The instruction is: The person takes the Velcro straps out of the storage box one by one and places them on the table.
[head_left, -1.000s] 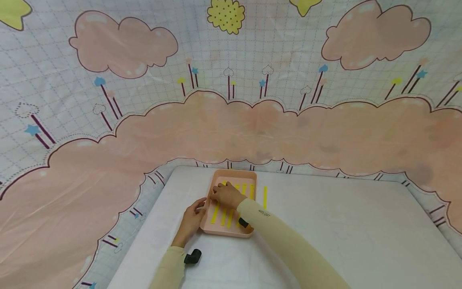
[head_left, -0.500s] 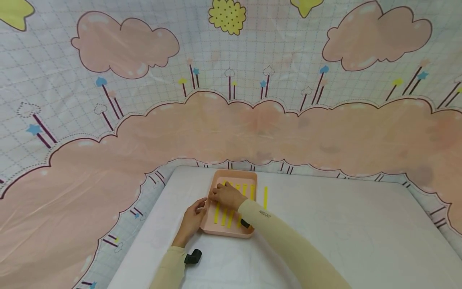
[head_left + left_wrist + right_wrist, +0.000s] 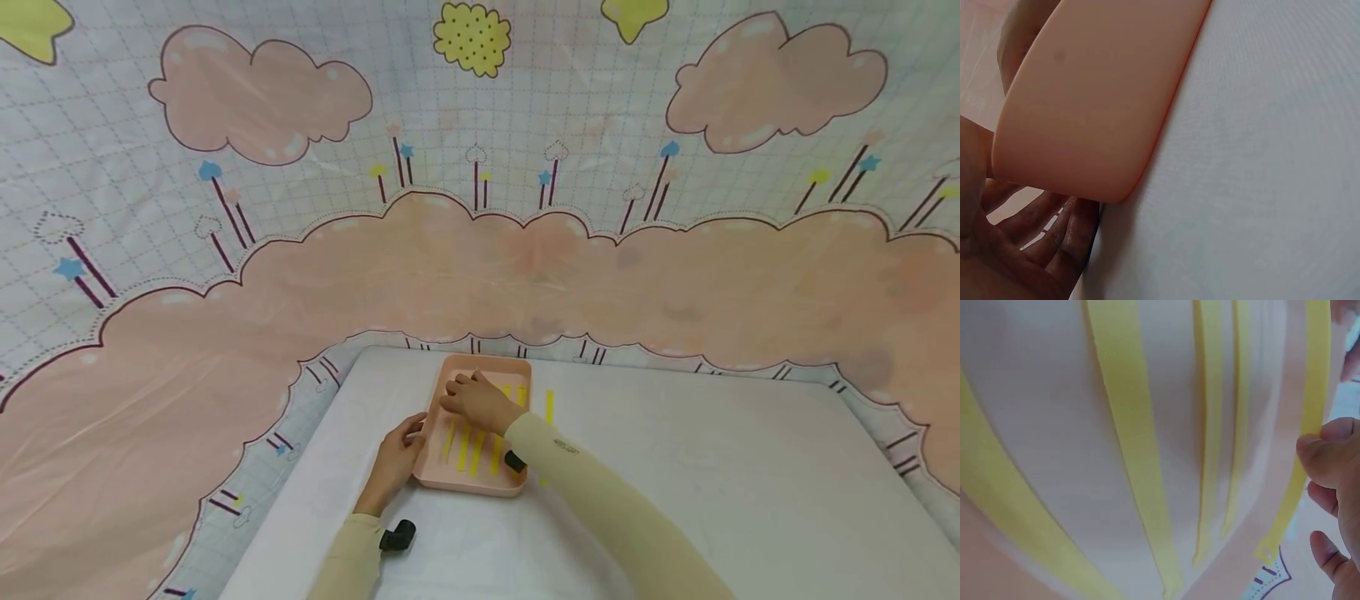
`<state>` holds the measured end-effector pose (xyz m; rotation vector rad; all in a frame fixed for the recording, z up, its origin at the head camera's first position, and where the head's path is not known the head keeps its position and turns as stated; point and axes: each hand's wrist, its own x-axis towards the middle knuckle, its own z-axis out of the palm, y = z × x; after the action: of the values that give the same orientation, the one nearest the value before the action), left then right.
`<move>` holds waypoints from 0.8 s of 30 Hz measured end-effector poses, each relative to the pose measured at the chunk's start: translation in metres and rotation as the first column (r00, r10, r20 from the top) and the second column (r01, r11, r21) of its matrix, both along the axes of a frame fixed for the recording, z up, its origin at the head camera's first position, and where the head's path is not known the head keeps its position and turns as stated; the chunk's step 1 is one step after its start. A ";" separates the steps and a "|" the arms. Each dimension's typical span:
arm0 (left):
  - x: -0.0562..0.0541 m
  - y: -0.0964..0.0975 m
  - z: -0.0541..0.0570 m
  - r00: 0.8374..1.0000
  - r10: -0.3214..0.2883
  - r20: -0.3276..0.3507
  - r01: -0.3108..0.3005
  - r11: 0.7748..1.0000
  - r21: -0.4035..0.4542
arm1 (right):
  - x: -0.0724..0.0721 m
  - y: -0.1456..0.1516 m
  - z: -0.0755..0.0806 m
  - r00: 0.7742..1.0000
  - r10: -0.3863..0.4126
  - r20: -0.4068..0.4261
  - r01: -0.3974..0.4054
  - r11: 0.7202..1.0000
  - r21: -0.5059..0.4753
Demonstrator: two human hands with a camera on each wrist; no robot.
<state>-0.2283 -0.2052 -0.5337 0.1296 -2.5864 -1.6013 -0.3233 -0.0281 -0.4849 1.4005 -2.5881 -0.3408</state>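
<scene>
My right hand [image 3: 480, 404] is over the left part of a shallow pink tray [image 3: 468, 486]. In the right wrist view its thumb and finger pinch a yellow cable tie [image 3: 1315, 369], a flat strip with a small holed head at one end. Several more yellow cable ties [image 3: 476, 450] lie side by side lengthwise in the tray. At the tray's left side rests my left hand [image 3: 393, 462]. From the left wrist, its fingers [image 3: 1069, 240] stretch along the outside past the tray's corner, with the thumb up by the rim; their tips are hidden.
Another yellow strip [image 3: 550, 407] lies on the white tabletop [image 3: 720, 483] just right of the tray, partly covered by the right sleeve [image 3: 600, 492]. A printed cloth [image 3: 600, 283] with clouds hangs behind the table. Black wrist cameras [image 3: 397, 535] sit on both sleeves.
My right hand has shifted slightly up and right over the tray, and the leftmost cable tie now shows as a thinner, tilted line. The left hand stays against the tray.
</scene>
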 end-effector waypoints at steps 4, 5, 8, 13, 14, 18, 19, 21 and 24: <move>0.000 0.001 0.000 1.000 -0.006 -0.006 0.006 1.000 -0.010 | 0.004 0.006 0.006 1.000 -0.018 0.013 0.018 0.999 -0.037; 0.000 0.001 0.001 1.000 -0.004 -0.003 0.004 1.000 -0.014 | 0.005 0.007 0.007 1.000 -0.014 0.006 0.015 0.999 -0.046; 0.000 0.001 0.001 1.000 0.005 0.007 -0.005 1.000 -0.025 | 0.008 0.010 0.011 1.000 0.007 -0.025 -0.009 0.996 -0.085; -0.001 -0.001 -0.004 1.000 0.013 0.020 -0.012 0.999 -0.029 | 0.015 0.015 0.019 0.997 0.044 -0.065 -0.054 0.984 -0.168; -0.002 -0.001 -0.005 1.000 0.013 0.019 -0.012 0.999 -0.031 | 0.016 0.016 0.021 0.997 0.046 -0.068 -0.057 0.982 -0.178; -0.003 -0.002 -0.008 1.000 0.006 0.013 -0.006 0.999 -0.034 | 0.021 0.019 0.025 0.999 0.037 -0.039 -0.045 0.974 -0.223; -0.003 -0.002 -0.008 1.000 0.005 0.011 -0.005 0.999 -0.031 | 0.022 0.020 0.025 0.999 0.032 -0.024 -0.036 0.973 -0.230; -0.003 -0.002 -0.008 1.000 0.002 0.004 -0.002 0.999 -0.033 | 0.024 0.022 0.027 1.000 0.024 0.009 -0.021 0.966 -0.257; -0.002 -0.001 -0.008 1.000 0.003 -0.003 -0.003 0.999 -0.032 | 0.027 0.025 0.028 0.999 0.014 0.040 -0.002 0.955 -0.298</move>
<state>-0.2307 -0.2063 -0.5415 0.1285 -2.6070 -1.5568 -0.2963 -0.0033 -0.4571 1.3215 -2.5317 0.0807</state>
